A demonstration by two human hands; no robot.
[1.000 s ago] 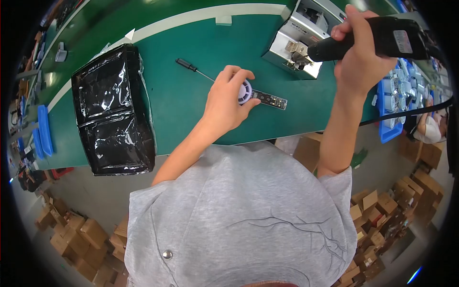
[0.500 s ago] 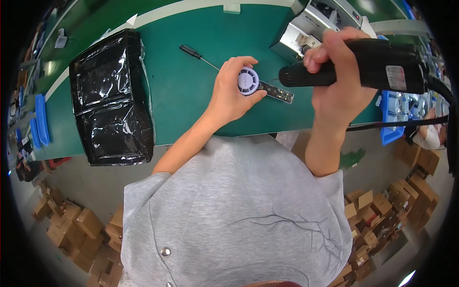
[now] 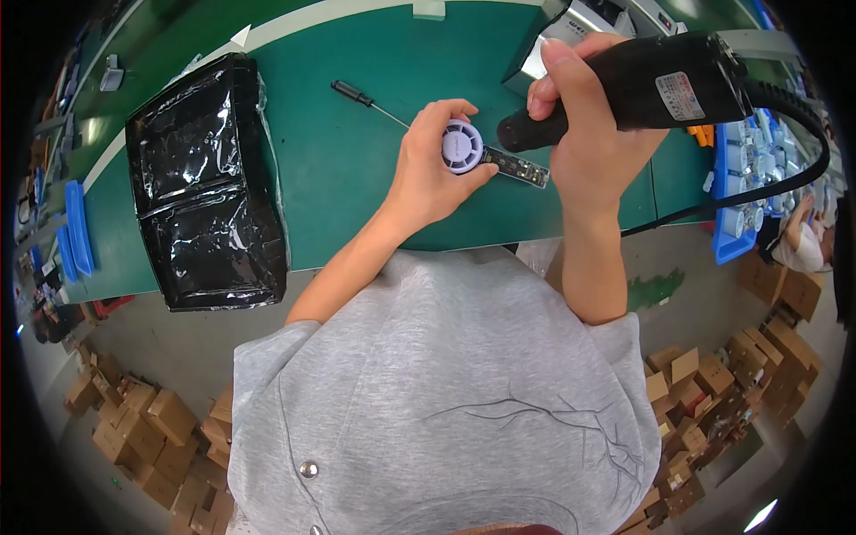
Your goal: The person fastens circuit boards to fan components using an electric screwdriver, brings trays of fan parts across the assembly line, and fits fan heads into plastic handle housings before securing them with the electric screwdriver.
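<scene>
My left hand [image 3: 426, 169] is closed round a small handheld fan with a round lavender head [image 3: 462, 147], resting at the green tabletop. From the head, an exposed circuit board [image 3: 517, 168] in a narrow handle extends to the right. My right hand [image 3: 584, 125] grips a black corded electric screwdriver [image 3: 646, 85], its nose tilted down to the left, close above the fan. Whether its bit touches the fan I cannot make out. A hand screwdriver [image 3: 354, 93] with a black handle lies behind my left hand, its shaft running toward the fingers.
A black plastic-wrapped package [image 3: 201, 187] lies on the left of the green table [image 3: 357, 223]. At the back right stands a silver machine [image 3: 535, 53]. Blue bins [image 3: 733, 223] with small parts are at the right. The power cord [image 3: 704, 207] loops past my right forearm.
My right hand has moved left with the electric screwdriver, bringing its nose nearer the fan head and tilting it more. My left hand and the fan have hardly moved.
</scene>
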